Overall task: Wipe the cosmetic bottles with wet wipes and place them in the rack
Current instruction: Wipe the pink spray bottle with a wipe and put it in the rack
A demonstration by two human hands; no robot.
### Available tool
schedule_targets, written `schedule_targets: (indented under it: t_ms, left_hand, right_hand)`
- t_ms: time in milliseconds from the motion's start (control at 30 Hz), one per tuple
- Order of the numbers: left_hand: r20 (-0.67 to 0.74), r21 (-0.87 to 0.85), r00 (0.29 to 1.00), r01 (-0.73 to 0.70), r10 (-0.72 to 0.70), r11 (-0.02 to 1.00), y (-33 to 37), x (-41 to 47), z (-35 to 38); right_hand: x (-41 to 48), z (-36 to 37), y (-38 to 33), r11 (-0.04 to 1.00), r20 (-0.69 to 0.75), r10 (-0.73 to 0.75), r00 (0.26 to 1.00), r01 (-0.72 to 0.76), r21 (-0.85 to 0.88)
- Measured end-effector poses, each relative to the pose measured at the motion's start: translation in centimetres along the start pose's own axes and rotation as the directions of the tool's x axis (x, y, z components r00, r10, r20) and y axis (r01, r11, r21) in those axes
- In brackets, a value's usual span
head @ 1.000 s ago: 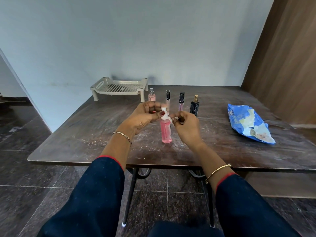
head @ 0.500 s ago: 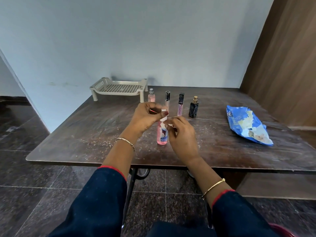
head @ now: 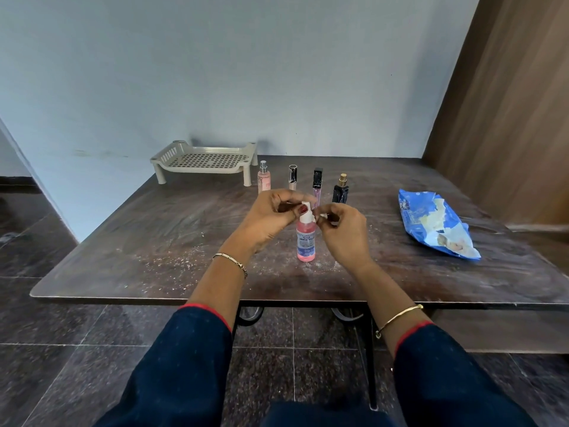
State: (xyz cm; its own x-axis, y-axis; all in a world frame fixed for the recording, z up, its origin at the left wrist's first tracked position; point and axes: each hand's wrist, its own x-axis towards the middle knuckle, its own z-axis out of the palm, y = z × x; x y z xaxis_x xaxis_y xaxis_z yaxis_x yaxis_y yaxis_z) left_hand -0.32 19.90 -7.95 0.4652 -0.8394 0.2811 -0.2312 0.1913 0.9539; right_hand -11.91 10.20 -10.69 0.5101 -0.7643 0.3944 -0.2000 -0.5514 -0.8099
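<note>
A pink spray bottle (head: 305, 241) with a white head stands upright on the table (head: 154, 241), near the front middle. My left hand (head: 269, 218) pinches the bottle's white head from the left, thumb on top. My right hand (head: 346, 234) is just right of the head, fingers closed on a small white wet wipe (head: 323, 215). Behind them stand a pale pink perfume bottle (head: 264, 181), a clear tube with a dark cap (head: 292, 177), a purple tube with a black cap (head: 317, 186) and a dark bottle with a gold top (head: 340, 191). The beige rack (head: 204, 161) at the back left holds nothing.
A blue wet-wipe pack (head: 437, 226) lies open on the right side of the table. White crumbs speckle the table's front. A wall runs behind the table and a wooden panel stands at the right. Dark floor tiles lie below the front edge.
My right hand has come up from the bottle's body to its head with the wipe. My left hand stays at the bottle's top.
</note>
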Motion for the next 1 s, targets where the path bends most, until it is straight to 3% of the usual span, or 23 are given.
schedule_targets:
  t_ms: [200,367,533,633,767,1000]
  left_hand:
    - [-0.017,0.024,1.0,-0.013,0.013,1.0,-0.2,-0.2,-0.5]
    - [-0.042,-0.001,0.999,-0.015,0.015,1.0,-0.5,-0.3,-0.5]
    - [-0.092,-0.045,0.995,0.021,-0.025,0.999,-0.9,-0.4,-0.7]
    - [-0.091,-0.029,0.996,0.005,-0.007,1.0,-1.0,-0.5,-0.6]
    - [-0.109,-0.013,0.994,-0.004,0.003,1.0,-1.3,0.0,-0.7]
    - [-0.137,-0.044,0.987,0.082,-0.088,0.996,-1.4,0.9,-1.2]
  right_hand:
    - [0.7,-0.3,-0.7,0.995,0.183,0.041,0.982,-0.057,0.081]
    - [-0.6,0.2,0.8,0.967,0.149,0.12,0.982,-0.149,0.208]
    - [-1.6,0.9,2.7,0.98,0.187,0.186,0.964,-0.196,0.037]
    - [-1.2,0.8,2.0,0.974,0.182,0.189,0.965,-0.208,0.089]
    - [-1.0,0.7,-0.4,0.971,0.077,0.065,0.995,-0.081,0.225]
    - [-3.4,0.6,1.6,0.986,0.151,-0.132,0.98,0.146,-0.083]
